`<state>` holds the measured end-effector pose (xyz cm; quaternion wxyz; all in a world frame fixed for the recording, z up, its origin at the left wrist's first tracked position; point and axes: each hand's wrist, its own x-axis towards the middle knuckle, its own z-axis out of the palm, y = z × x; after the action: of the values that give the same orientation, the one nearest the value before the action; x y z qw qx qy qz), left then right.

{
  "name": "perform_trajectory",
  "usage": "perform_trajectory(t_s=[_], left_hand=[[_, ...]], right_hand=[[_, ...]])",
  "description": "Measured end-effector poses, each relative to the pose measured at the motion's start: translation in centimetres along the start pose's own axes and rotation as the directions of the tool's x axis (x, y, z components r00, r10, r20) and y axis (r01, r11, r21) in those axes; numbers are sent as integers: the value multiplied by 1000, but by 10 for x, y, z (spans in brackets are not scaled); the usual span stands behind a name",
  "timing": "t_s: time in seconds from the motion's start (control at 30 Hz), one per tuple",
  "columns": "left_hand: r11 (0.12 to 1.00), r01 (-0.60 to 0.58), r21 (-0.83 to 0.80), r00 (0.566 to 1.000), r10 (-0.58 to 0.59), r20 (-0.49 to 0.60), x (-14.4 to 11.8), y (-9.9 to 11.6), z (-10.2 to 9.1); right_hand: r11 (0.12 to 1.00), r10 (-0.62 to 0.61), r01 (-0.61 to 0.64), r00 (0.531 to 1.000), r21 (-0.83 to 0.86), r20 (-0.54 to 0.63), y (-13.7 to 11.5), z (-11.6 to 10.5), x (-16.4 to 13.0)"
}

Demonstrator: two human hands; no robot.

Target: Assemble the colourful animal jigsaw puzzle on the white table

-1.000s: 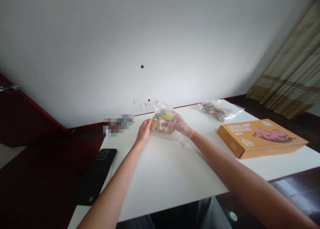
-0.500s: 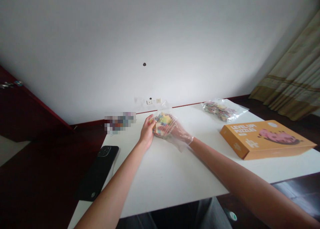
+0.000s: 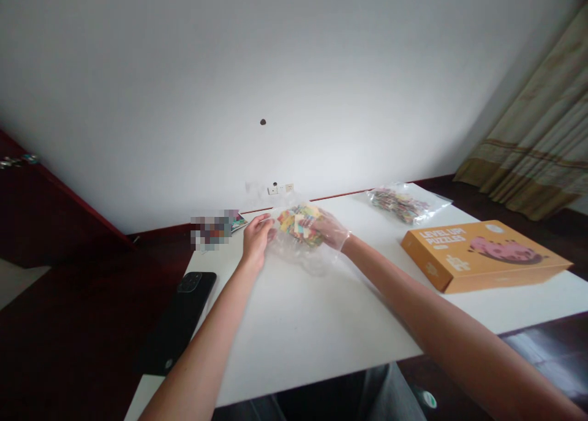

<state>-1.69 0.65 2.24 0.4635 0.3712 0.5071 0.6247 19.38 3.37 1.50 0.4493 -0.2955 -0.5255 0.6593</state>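
A clear plastic bag [image 3: 312,264] with many colourful jigsaw puzzle pieces [image 3: 294,220] is held above the middle of the white table. My left hand [image 3: 255,239] is closed on the bag's left side, thumb and fingers pinching the film. Inside the bag up to the wrist, my right hand [image 3: 326,227] has its fingers curled round some puzzle pieces. Plastic partly blurs these fingers. The pieces sit in a loose heap between the two hands.
An orange puzzle box [image 3: 482,255] lies on the right of the white table [image 3: 294,335]. Behind it is another clear bag of pieces [image 3: 399,203]. A black phone [image 3: 184,323] lies at the left edge, with a pixelated item [image 3: 214,230] beyond it. A wall [image 3: 321,102] rises behind.
My left hand has moved left, off the heap of pieces, and now pulls the bag's side outward. The pieces show more openly, and my right fingers are now visible around some.
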Motion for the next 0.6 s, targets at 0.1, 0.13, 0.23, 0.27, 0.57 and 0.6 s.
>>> perform_trajectory(t_s=[0.1,0.13,0.23,0.27,0.57,0.6], left_hand=[[992,-115,42,990,118,-77,6,6,-9],[988,-143,55,983,149,-109,9,9,-12],[987,-154,41,962,160,-220,16,14,-18],[989,-147,26,957,149,-250,18,16,-19],[972,-230,-56,843,170,-511,51,52,-49],[969,-237,-66,831,167,-530,56,60,-59]], right_hand=[[997,79,-80,996,4,49,-11,-6,-4],[994,109,-109,991,-5,79,-13,-7,-5],[990,138,-139,974,-4,180,-18,-2,-9],[991,130,-132,969,-2,210,-19,0,-10],[989,139,-122,963,-89,230,-28,-7,-15],[985,145,-126,973,-115,178,-25,-9,-13]])
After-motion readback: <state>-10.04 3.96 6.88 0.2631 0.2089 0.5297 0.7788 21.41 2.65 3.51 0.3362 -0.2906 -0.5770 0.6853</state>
